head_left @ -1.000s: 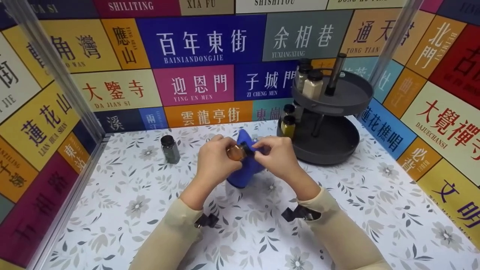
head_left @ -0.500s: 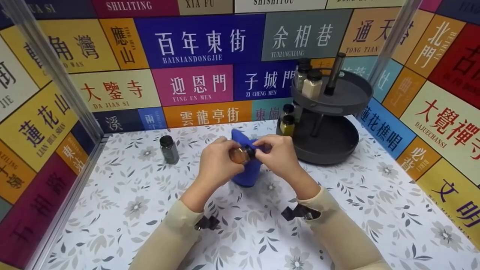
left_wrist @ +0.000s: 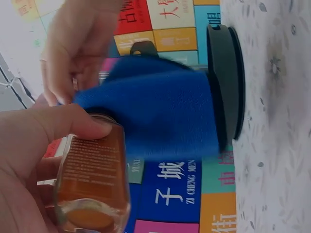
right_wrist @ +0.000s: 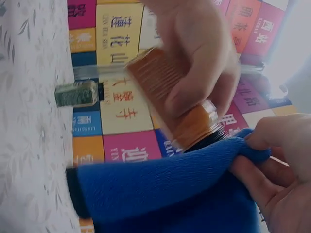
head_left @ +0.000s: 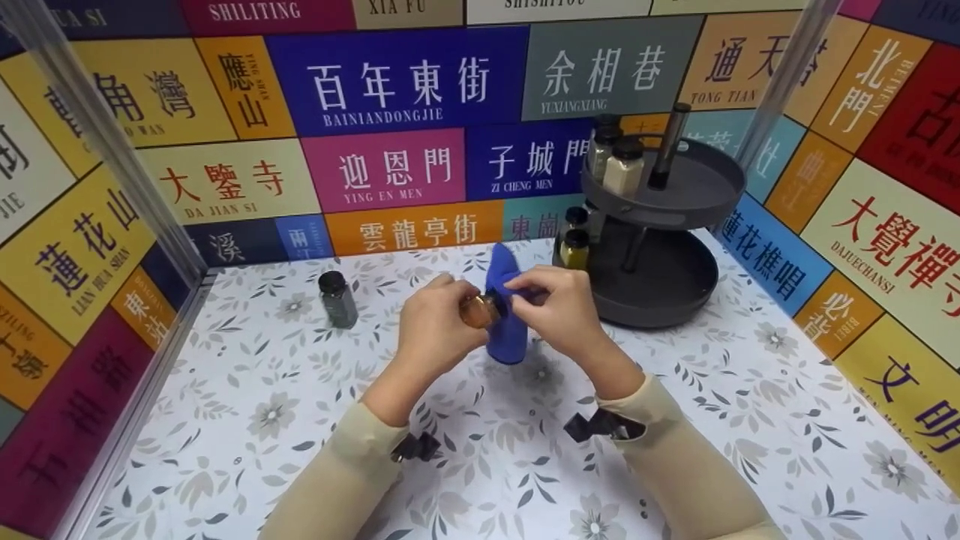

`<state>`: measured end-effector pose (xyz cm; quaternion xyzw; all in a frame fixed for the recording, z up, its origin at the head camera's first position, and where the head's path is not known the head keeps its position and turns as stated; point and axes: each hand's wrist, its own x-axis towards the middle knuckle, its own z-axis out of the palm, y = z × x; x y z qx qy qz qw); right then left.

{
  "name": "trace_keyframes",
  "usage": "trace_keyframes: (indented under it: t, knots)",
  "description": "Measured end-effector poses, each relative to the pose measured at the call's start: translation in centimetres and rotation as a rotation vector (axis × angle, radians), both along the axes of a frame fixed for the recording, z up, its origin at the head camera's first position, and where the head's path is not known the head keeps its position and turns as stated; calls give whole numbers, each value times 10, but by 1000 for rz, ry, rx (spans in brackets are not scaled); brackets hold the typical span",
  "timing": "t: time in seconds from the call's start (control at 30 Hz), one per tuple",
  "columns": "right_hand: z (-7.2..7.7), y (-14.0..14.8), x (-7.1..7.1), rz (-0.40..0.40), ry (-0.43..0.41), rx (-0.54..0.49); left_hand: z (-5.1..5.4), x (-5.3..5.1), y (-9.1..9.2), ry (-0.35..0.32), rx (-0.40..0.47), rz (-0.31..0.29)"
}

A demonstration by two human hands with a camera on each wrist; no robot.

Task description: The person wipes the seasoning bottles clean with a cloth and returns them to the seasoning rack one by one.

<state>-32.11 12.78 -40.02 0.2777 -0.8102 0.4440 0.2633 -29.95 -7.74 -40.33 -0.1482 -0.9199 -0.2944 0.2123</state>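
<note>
The left hand [head_left: 435, 322] grips a glass jar of orange-brown powder [head_left: 478, 310], tilted with its black cap toward the right hand. A blue cloth [head_left: 508, 339] is pinched between the thumb and fingers of the right hand [head_left: 559, 307] and hangs down beside the cap. In the left wrist view the jar [left_wrist: 92, 170] shows a printed label, with the cloth [left_wrist: 165, 111] behind its neck. The right wrist view shows the cloth [right_wrist: 155, 189] touching the black cap, which it partly covers.
A jar with a black lid [head_left: 338, 301] stands on the flowered table [head_left: 274, 450] at the left. At the right is a two-tier black rack [head_left: 652, 300] with several jars, among them a cream one [head_left: 623, 171] and a yellow one [head_left: 575, 251]. Lettered panels surround the table.
The blue cloth's hanging part has swung and now lies further right, narrower and more upright. The jar has shifted slightly to the right; both hands keep their holds.
</note>
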Motion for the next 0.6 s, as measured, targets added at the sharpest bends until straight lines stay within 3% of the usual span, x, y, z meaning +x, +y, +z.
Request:
trace_keyframes:
  t: [0.13,0.3,0.47,0.6]
  knots:
    - [-4,2,-6,-4,-33,15,6,2,-2,11,11,29]
    - [-6,1,-3,18,-53,57,3,-1,-8,29,24,64]
    - [-2,-2,5,44,72,71,0,-3,-9,11,-13,28]
    - [-5,-4,1,29,149,113,-1,-6,-8,-25,-52,-18]
